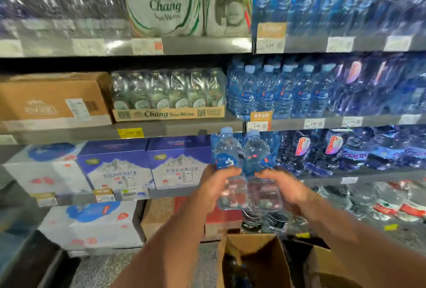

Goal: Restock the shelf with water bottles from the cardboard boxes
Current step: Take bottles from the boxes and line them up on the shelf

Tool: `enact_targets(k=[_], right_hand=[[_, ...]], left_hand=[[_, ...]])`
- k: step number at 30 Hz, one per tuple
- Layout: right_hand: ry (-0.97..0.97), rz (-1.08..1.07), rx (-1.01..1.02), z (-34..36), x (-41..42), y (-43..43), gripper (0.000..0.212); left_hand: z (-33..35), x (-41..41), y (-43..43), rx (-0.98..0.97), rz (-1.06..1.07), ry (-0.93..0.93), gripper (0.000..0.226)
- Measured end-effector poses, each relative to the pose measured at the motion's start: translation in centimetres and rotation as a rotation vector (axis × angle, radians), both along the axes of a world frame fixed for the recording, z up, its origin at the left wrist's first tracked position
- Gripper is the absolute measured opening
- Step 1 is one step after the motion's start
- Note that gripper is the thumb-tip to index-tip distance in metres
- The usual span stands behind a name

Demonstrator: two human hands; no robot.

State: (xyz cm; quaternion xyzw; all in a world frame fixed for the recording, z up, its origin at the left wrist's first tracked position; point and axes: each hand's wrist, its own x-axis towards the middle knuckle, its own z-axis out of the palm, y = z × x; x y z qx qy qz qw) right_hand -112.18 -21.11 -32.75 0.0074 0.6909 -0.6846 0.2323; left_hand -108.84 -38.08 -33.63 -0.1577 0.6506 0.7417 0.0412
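I hold two clear water bottles with light blue caps and blue labels upright, side by side, in front of the shelving. My left hand (213, 187) grips the left water bottle (227, 154). My right hand (284, 186) grips the right water bottle (256, 151). Both sit just below the shelf (288, 124) that carries a row of matching blue-capped bottles (283, 92). An open cardboard box (260, 255) stands on the floor below my arms, with dark bottle shapes inside.
A Chang soda water tray (168, 94) and a brown carton (53, 98) fill the left of the same shelf. Blue-and-white boxes (147, 163) stand one level down, shrink-wrapped bottle packs (345, 149) to their right. A second cardboard box (327, 267) sits at the lower right.
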Motion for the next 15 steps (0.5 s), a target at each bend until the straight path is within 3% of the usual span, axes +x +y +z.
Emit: enact_targets(k=[2, 4, 10, 15], right_hand=[[0.066, -0.041, 0.003, 2.1, 0.9, 0.0, 0.039], [0.121, -0.090, -0.007, 4.0, 1.4, 0.2, 0.021], [0.275, -0.180, 0.042, 9.4, 0.7, 0.5, 0.040], [0.356, -0.240, 0.102, 13.5, 0.2, 1.0, 0.062]], left_hand=[[1.9, 0.1, 0.1, -0.028, 0.047, 0.051, 0.024], [3.8, 0.1, 0.3, -0.048, 0.074, 0.101, 0.035], [9.0, -0.8, 1.1, -0.115, 0.118, 0.193, 0.055], [13.0, -1.2, 1.7, -0.138, 0.113, 0.255, 0.055]])
